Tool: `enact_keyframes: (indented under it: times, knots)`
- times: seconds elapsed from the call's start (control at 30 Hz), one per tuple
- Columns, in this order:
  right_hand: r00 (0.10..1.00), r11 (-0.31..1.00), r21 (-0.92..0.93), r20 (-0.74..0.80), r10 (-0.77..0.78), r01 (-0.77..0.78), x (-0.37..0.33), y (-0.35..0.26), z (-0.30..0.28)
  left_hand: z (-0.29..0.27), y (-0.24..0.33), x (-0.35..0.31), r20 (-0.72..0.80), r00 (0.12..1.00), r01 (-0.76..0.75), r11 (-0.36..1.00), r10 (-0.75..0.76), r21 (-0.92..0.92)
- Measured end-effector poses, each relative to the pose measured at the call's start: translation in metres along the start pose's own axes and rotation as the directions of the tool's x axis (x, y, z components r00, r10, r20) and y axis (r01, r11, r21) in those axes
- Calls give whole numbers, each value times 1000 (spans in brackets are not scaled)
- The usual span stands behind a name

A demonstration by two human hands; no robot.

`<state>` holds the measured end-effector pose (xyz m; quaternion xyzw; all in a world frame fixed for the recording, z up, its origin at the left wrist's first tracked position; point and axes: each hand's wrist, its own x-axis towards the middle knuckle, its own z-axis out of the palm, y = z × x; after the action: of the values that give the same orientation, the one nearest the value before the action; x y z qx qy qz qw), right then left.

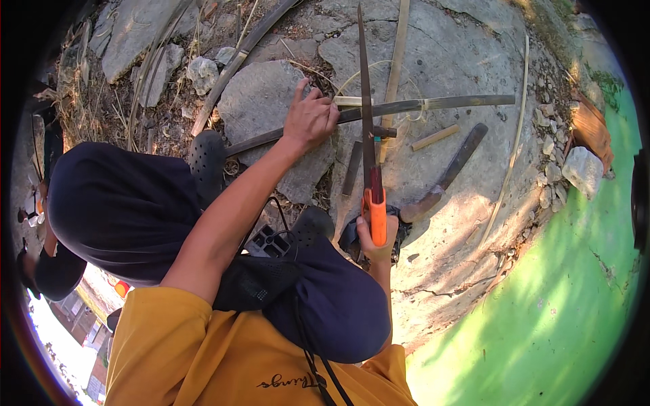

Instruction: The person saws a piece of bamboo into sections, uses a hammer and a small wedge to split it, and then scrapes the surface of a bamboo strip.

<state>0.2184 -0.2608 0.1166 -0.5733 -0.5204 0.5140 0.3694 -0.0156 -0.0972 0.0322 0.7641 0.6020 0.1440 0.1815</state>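
My right hand (378,238) is closed around the orange handle of a hand saw (367,88). Its long dark blade points away from me and lies across a dark bamboo strip (467,101). My left hand (311,118) grips that strip just left of the blade, its fingers partly bent. By its fingertips shows a short pale bamboo piece (349,101); whether the hand touches it I cannot tell. Another dark strip (254,142) runs below the left wrist. Nearest my right hand lies a broad knife with a dark blade (467,154).
A pale bamboo stick (435,137) and a short dark piece (352,168) lie on the cracked stone slab (460,61). Longer strips (395,61) reach away from me. Rubble and a white rock (583,172) border green ground (542,325) at right. Black shoes (206,162) stand close by.
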Motion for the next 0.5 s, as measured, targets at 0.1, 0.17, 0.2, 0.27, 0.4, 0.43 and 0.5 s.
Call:
enact_keyframes:
  times: [0.1,0.17,0.2,0.27,0.4,0.43,0.5]
  knots:
    - [996,997,-81,85,15,-8,-63,25,-32,-1,0,10,16,1000,11,997,-12,72]
    - [990,998,-69,137,20,-10,-37,-5,-24,-13,3,5,64,997,32,996,-37,85]
    - [987,993,-115,158,-18,36,9,-8,-24,-6,7,10,53,998,12,997,-16,71]
    - [994,1000,-25,112,-10,13,67,-5,-7,8,-1,3,24,999,24,998,-25,56]
    - [993,999,-21,107,-42,44,6,0,-16,-1,-4,2,39,999,31,997,-34,69]
    - [999,996,88,-28,16,-14,-40,12,-18,3,5,9,29,999,26,998,-27,59]
    - [997,991,133,-82,17,-6,-59,18,-20,2,14,3,75,997,7,997,-13,79]
